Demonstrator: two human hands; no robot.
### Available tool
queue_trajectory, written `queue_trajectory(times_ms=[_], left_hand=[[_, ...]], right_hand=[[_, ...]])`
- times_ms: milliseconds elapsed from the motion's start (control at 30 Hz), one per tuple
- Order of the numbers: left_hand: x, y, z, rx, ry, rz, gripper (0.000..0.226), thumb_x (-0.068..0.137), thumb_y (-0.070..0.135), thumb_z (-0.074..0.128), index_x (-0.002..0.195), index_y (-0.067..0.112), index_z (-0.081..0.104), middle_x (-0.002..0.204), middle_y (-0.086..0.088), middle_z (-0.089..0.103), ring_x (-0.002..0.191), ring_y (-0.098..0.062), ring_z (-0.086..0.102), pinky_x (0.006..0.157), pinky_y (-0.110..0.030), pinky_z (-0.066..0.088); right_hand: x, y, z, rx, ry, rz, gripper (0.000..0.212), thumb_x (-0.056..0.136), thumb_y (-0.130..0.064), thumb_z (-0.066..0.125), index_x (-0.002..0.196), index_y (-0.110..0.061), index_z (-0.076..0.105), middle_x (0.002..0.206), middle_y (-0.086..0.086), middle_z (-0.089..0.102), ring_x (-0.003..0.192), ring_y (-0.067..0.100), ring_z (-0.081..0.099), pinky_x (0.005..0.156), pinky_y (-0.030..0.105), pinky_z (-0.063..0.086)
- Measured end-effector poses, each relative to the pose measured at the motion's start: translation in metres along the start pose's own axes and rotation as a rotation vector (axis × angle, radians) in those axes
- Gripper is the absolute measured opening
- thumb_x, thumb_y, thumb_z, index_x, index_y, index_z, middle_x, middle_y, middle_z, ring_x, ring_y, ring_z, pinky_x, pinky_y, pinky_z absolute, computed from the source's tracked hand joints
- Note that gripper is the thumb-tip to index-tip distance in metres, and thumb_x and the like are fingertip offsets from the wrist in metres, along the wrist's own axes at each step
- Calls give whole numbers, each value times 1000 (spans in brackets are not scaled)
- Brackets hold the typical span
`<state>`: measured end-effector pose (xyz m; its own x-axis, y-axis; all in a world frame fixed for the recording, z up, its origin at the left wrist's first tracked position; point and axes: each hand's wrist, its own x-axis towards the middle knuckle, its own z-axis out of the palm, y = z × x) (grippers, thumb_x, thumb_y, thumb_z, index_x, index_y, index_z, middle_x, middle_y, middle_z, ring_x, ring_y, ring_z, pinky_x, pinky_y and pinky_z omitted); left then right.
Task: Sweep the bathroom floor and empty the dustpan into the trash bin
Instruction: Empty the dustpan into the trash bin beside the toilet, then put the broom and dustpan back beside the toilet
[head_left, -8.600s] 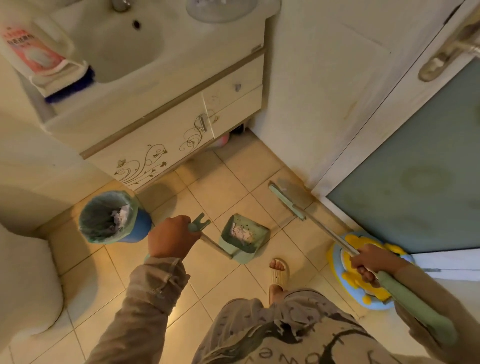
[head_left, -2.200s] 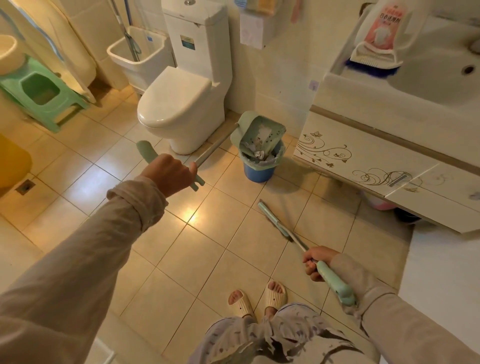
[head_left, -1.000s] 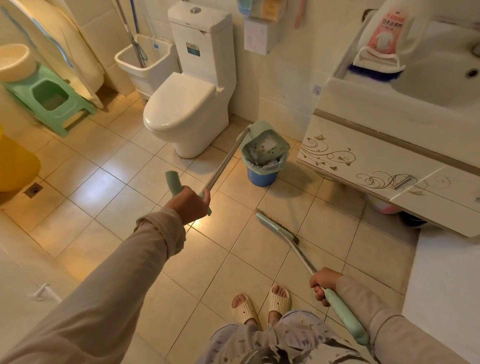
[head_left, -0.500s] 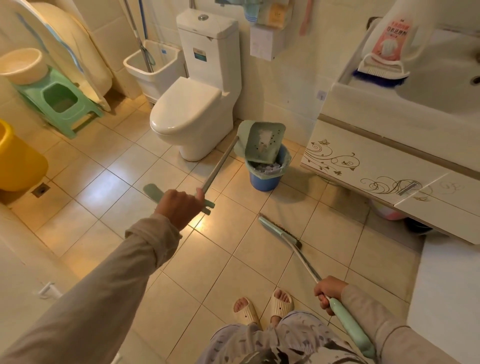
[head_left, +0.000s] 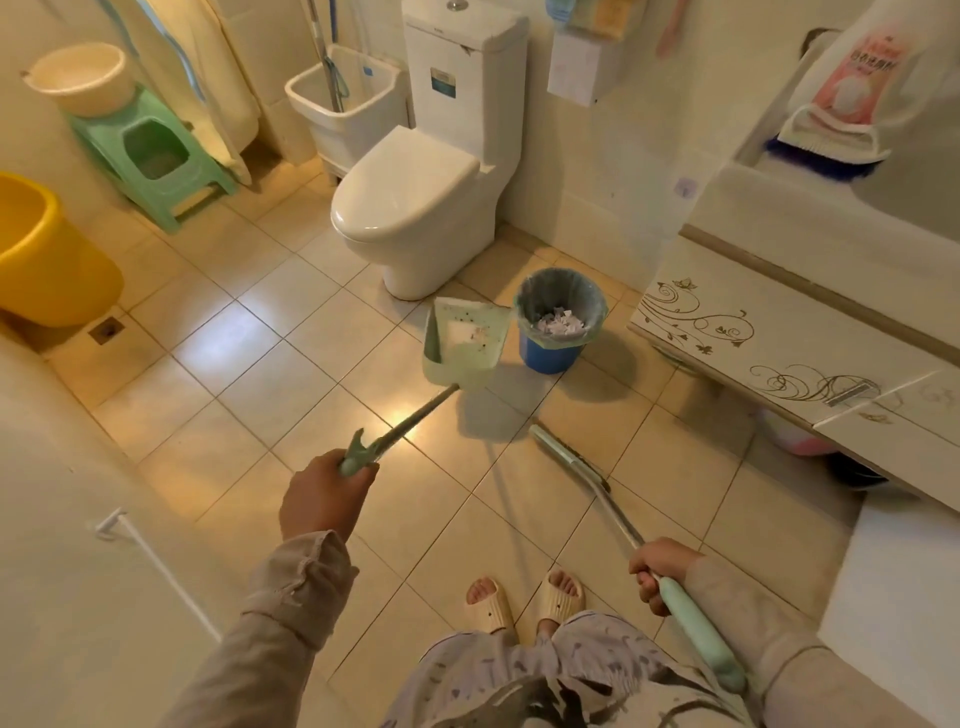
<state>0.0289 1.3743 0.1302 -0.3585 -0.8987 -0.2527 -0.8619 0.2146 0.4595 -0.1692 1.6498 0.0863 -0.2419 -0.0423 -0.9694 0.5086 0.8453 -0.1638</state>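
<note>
Dustpan (head_left: 462, 343) swung off the trash bin (head_left: 560, 317), now just beside it — probably light, stiff plastic; my left hand (head_left: 324, 496) fisted on its handle end, right hand (head_left: 657, 566) gripping broom (head_left: 571, 462).

The toilet (head_left: 415, 197) is white. Just right of its base, the trash bin (head_left: 550, 356) is blue, lined with a grey-green bag (head_left: 561, 290). The paper scraps (head_left: 561, 325) in it are white and pale lilac. In front of the toilet, the dustpan (head_left: 465, 345) is pale green, flecked inside with dark specks. The broom (head_left: 569, 460) has a pale green head, a silver shaft and a mint grip. The floor tiles (head_left: 260, 374) are glossy beige with darker grout lines. Right of the toilet, the vanity cabinet (head_left: 779, 332) is cream with brown scrolls and butterflies. Far left of the toilet are a yellow tub (head_left: 47, 260) and a green stool (head_left: 150, 150). The slippers (head_left: 491, 605) are cream, and the trousers (head_left: 545, 675) are grey with a dark print.
</note>
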Motion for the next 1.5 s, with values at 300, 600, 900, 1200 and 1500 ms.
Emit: queue_trajectory(times_ms=[300,600,900,1200,1500], left_hand=[[-26,-47,-5,96,-195,-224,30,86,34,61,98,8,70,75,-10,63,73,-27,58,63,-27,39],[-15,-40,-7,155,-338,-387,29,86,27,60,101,2,64,92,-15,66,86,-29,62,78,-35,50],[-41,-19,-3,207,-99,-475,21,86,34,59,90,14,65,80,-4,62,75,-24,56,62,-26,38],[-76,-27,-10,16,137,-727,28,84,43,61,96,20,71,87,-11,69,83,-32,63,63,-27,39],[-50,-36,-37,11,224,-823,25,84,39,62,94,18,71,86,-13,68,69,-27,51,62,-27,39]], right_hand=[[1,-10,-2,-29,-63,-4,39,90,2,33,52,-6,41,21,3,35,13,10,29,27,6,28],[5,-43,-17,122,-156,16,42,93,-2,32,51,-12,34,23,2,31,13,10,30,25,7,27],[-16,-100,-48,159,-364,0,50,93,-3,28,44,-10,37,24,4,30,14,12,28,23,8,26],[-17,-192,-11,-91,-458,-65,42,94,-1,26,55,-12,32,23,1,31,13,8,29,23,6,24],[-21,-263,37,-195,-541,-58,37,95,-4,28,59,-10,35,26,0,34,16,7,32,25,5,25]])
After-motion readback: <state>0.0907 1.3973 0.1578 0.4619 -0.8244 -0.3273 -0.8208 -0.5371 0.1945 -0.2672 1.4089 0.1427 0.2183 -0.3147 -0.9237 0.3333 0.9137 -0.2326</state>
